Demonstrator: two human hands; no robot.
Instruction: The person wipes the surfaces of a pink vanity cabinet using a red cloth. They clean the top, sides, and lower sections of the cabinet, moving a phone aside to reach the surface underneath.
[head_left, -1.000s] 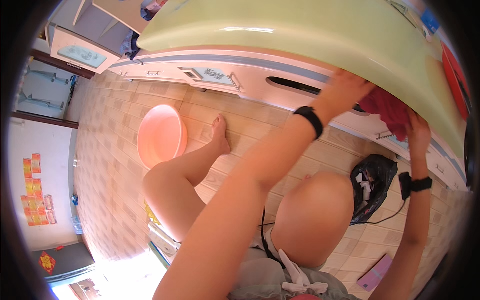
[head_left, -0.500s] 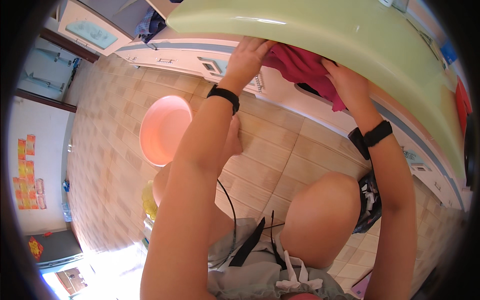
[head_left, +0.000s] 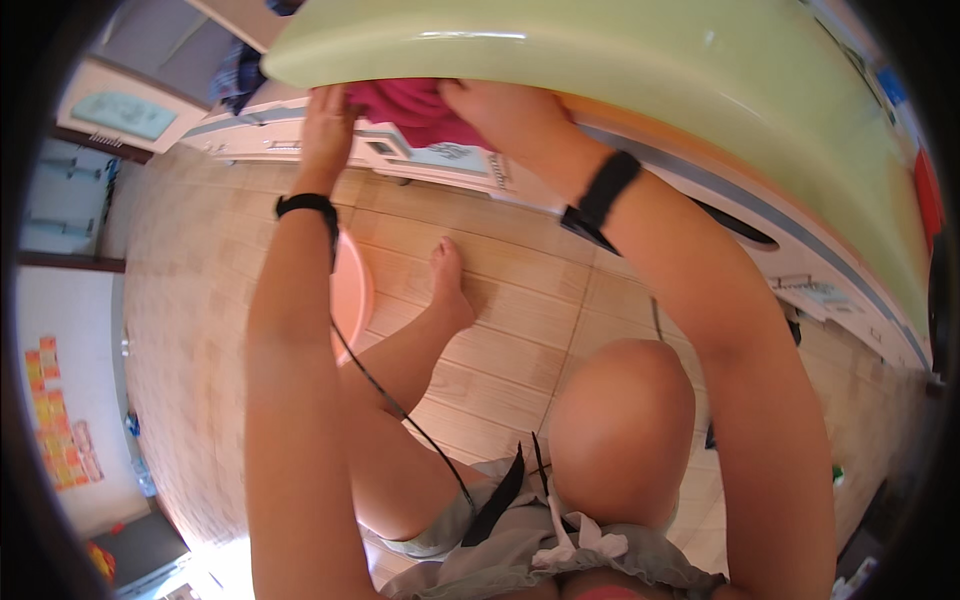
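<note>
A crumpled dark pink cloth (head_left: 415, 110) hangs just under the rounded edge of the pale green countertop (head_left: 600, 60), against the cabinet front. At its left end my left hand (head_left: 328, 130) grips the cloth, fingertips partly tucked out of sight beneath the edge. My right hand (head_left: 505, 115) is closed on the cloth's right part, with the thumb on top and the other fingers hidden. Black bands circle both wrists.
A pink basin (head_left: 352, 295) stands on the wood-look tile floor (head_left: 520, 270), partly behind my left forearm. At the far left a cabinet door (head_left: 130, 108) hangs open near a dark checked cloth (head_left: 238, 78). A black cable (head_left: 400, 410) runs down past my left leg.
Both hands and the pink cloth have shifted left along the counter edge. The view has shifted too, and my left forearm now covers much of the basin.
</note>
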